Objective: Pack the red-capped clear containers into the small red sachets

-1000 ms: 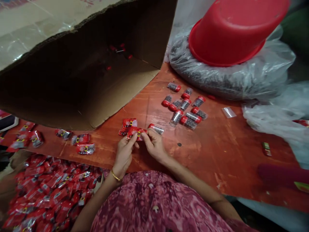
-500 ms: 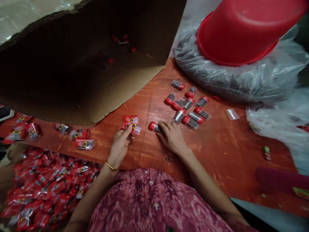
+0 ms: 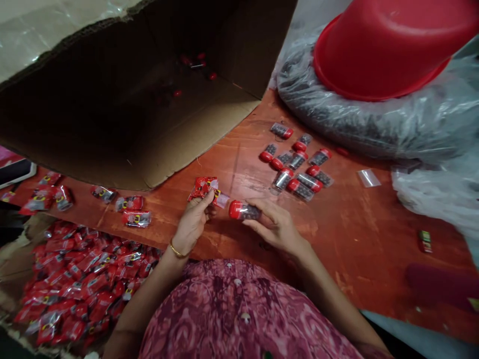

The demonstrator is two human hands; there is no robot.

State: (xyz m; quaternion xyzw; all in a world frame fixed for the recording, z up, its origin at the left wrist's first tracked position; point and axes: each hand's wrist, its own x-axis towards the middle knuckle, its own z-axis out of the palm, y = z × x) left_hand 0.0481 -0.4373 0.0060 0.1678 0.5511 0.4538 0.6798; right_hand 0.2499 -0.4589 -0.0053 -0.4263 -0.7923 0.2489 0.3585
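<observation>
Red cap point(image 3: 235, 210) leftward, the tube point(image 3: 247, 212) lies nearly crosswise between the hands, dark contents inside its clear wall, pinched in the right hand's point(image 3: 280, 224) fingers. The left hand's point(image 3: 191, 223) fingers grip a wrapper point(image 3: 221, 199), its print too small to read. On the bench point(image 3: 337, 239), a box point(image 3: 202, 134) holds some red-capped pieces point(image 3: 196, 63); a lower carton point(image 3: 17, 271) is heaped with red packets point(image 3: 80, 284).

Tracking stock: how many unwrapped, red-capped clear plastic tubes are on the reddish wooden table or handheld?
11: one tube in the right hand, ten tubes clustered on the table; some maybe hidden.
</observation>
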